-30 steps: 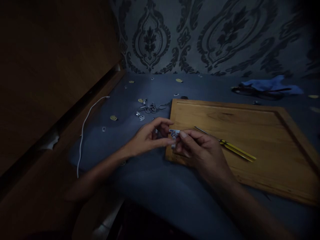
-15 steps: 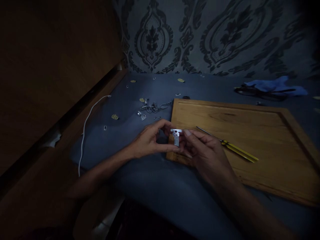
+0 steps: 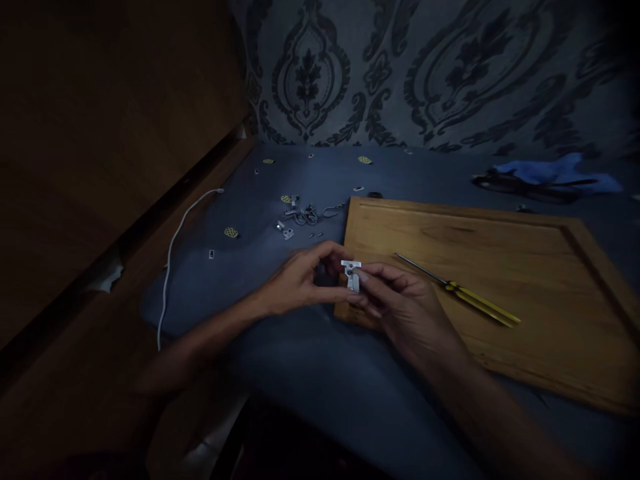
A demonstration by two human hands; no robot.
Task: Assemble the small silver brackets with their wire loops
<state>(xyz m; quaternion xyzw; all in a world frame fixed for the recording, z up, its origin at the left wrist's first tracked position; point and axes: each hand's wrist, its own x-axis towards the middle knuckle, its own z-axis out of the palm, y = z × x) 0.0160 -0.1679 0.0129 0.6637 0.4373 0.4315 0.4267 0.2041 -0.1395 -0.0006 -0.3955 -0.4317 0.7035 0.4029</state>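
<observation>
A small silvery T-shaped metal bracket is held upright above the near left corner of the wooden board. My left hand curves around it, thumb under its lower end and index finger behind its top, so it is closed on the bracket. From the right, my right hand pinches the same bracket, its thumb pressed on the middle of the face. The right fingers behind the metal are partly hidden. Beyond my left hand lies a similar metal bracket on the blue-grey cloth, close to a heap of metal parts.
The wooden board fills the right side, with a yellow-handled screwdriver across it. Glasses and a blue cloth lie behind it. A white cable runs along the left edge, beside a wooden panel.
My right thumb has slid left and down onto the bracket's face, covering more of its middle. The left hand keeps nearly the same grip. The view has shifted slightly.
</observation>
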